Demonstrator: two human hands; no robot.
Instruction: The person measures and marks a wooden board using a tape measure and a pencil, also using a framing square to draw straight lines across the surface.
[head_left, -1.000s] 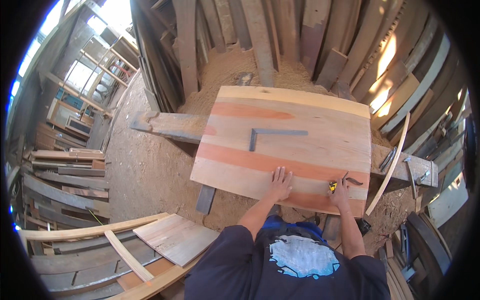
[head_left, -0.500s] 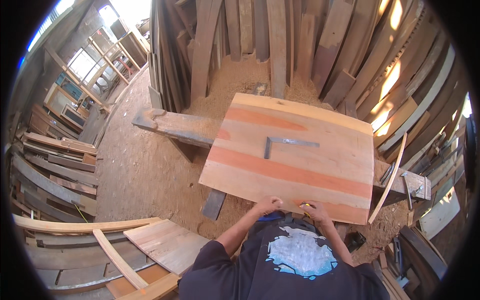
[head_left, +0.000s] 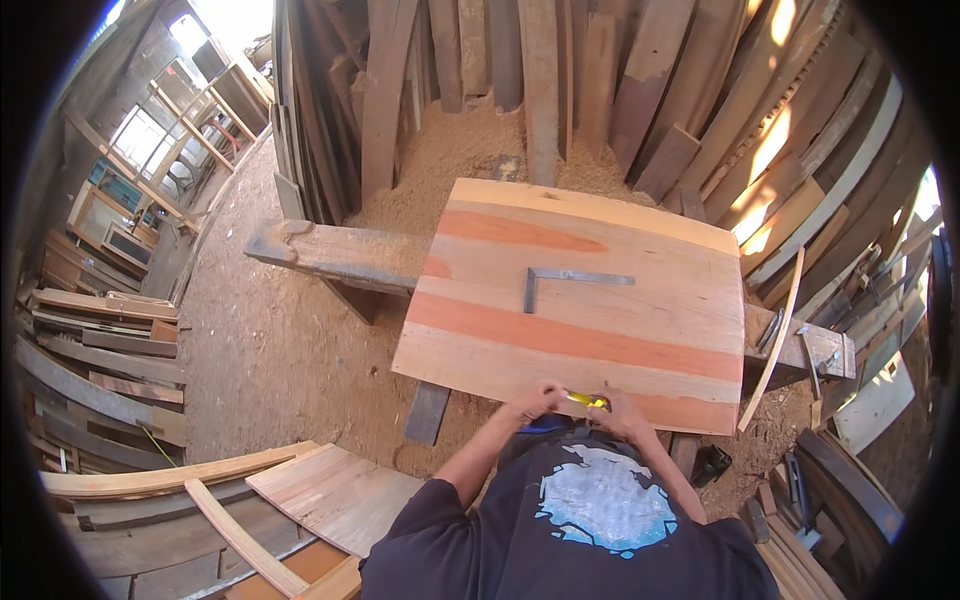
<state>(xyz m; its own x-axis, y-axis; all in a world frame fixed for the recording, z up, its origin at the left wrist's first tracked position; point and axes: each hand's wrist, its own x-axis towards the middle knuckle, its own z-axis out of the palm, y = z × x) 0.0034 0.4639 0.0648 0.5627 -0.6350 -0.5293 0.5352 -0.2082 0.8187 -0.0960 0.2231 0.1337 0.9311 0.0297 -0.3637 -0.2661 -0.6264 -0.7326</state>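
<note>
My left hand (head_left: 540,398) is closed, its fingers pinching the free end of the tape (head_left: 598,404) at the lower middle of the frame. My right hand (head_left: 622,415), just right of it, is curled around the case; whether it grips anything more, I cannot tell. A short yellow length of blade shows between the two hands, above the near edge of the panel (head_left: 580,345).

The panel occupies the centre of the frame, flat, pale with reddish bands. On it lies a metal square (head_left: 580,276), corner toward the left, apart from both hands. A heavy beam (head_left: 345,255) shows at the panel's left and right sides. A dark board (head_left: 427,413) projects from below the panel's lower left corner. A thin curved strip (head_left: 778,335) stands by the panel's right edge. Sawdust (head_left: 450,150) covers the ground at upper centre, before upright planks (head_left: 388,100).
</note>
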